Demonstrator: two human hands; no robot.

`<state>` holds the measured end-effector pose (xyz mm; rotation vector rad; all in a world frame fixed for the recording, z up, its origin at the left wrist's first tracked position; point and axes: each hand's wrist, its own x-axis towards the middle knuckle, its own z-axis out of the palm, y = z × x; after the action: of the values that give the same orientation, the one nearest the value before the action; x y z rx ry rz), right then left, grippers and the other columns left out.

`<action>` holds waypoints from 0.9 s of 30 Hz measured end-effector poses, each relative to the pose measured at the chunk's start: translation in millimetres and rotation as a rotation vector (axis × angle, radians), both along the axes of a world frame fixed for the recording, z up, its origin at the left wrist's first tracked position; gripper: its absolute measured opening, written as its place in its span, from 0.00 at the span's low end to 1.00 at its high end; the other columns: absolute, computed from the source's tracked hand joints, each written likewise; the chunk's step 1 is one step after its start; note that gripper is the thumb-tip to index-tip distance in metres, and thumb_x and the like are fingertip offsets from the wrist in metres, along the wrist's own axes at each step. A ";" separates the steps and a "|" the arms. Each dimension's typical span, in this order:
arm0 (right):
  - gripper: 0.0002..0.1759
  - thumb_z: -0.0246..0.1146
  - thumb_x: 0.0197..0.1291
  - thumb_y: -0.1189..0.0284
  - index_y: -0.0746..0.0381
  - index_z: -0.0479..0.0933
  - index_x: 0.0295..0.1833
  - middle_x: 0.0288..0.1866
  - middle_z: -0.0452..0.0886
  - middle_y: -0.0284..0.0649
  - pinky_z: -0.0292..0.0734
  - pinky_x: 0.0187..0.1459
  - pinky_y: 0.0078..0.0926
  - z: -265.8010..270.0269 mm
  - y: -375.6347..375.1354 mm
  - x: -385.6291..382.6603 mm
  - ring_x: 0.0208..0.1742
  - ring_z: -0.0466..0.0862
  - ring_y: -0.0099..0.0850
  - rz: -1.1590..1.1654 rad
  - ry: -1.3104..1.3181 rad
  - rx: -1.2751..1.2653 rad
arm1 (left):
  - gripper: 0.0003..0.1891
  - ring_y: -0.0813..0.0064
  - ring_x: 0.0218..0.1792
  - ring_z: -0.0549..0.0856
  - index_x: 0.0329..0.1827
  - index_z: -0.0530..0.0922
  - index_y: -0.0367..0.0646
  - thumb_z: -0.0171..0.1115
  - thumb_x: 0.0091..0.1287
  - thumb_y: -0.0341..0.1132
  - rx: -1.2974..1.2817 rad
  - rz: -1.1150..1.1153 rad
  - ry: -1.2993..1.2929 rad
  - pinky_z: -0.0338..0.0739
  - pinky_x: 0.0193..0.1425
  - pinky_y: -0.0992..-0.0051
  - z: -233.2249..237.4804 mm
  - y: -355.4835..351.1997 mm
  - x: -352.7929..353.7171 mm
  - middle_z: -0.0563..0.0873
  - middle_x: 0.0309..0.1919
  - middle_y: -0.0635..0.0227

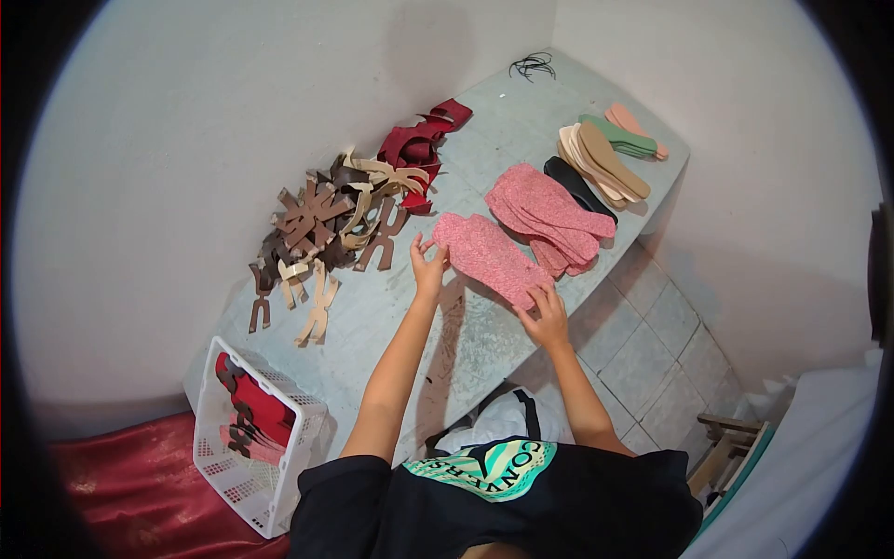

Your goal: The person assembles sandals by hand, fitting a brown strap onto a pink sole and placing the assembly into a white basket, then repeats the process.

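A pink speckled shoe insole point(491, 259) is held up flat over the table between my two hands. My left hand point(428, 265) pinches its left end, with the other fingers bent. At the right end, my right hand point(545, 320) grips the edge between thumb and fingers. Just beyond it lies a pile of similar pink insoles point(545, 210), fanned out and overlapping. Left of my left hand is a heap of brown and cream cut sandal straps point(312, 219), several of them H- or X-shaped.
Dark red strap pieces point(410, 147) lie behind the heap. Black point(582, 189), tan point(610, 163), green point(619, 136) and peach insoles point(636, 126) line the right edge. A white plastic basket point(303, 438) with red pieces tilts at the table's left. Black cords point(533, 65) lie at the far corner.
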<state>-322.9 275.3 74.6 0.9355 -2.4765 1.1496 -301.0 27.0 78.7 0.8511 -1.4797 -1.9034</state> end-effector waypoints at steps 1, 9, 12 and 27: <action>0.24 0.69 0.43 0.63 0.57 0.75 0.48 0.52 0.73 0.42 0.68 0.49 0.38 1.9 -2.9 5.4 0.49 0.74 0.42 0.012 0.000 0.004 | 0.33 0.76 0.45 0.76 0.64 0.59 0.40 0.65 0.57 0.32 0.208 0.043 0.078 0.75 0.44 0.78 17.7 4.9 9.7 0.71 0.52 0.64; 0.28 0.73 0.39 0.63 0.56 0.74 0.49 0.46 0.71 0.42 0.69 0.47 0.35 16.5 -32.6 67.2 0.47 0.73 0.40 0.134 0.058 -0.102 | 0.18 0.79 0.41 0.81 0.58 0.67 0.40 0.56 0.64 0.28 0.434 -0.076 0.340 0.76 0.44 0.80 15.4 23.4 91.4 0.79 0.47 0.69; 0.28 0.73 0.38 0.63 0.57 0.74 0.49 0.45 0.71 0.43 0.70 0.47 0.35 19.7 -50.8 88.5 0.46 0.73 0.41 0.194 0.023 -0.153 | 0.15 0.81 0.45 0.80 0.55 0.69 0.40 0.53 0.66 0.27 0.479 -0.082 0.327 0.76 0.48 0.81 32.9 42.7 122.5 0.80 0.48 0.68; 0.13 0.65 0.51 0.77 0.65 0.75 0.44 0.41 0.76 0.41 0.74 0.41 0.23 46.5 -129.2 203.5 0.41 0.78 0.30 0.580 -0.432 -0.275 | 0.16 0.84 0.40 0.80 0.57 0.67 0.39 0.53 0.66 0.29 0.259 0.107 0.237 0.75 0.43 0.83 40.9 -5.9 283.7 0.80 0.46 0.70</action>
<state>-119.4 146.0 121.1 1.5036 -2.3020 2.0031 -17.3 21.0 119.6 0.7684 -1.0444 -2.0619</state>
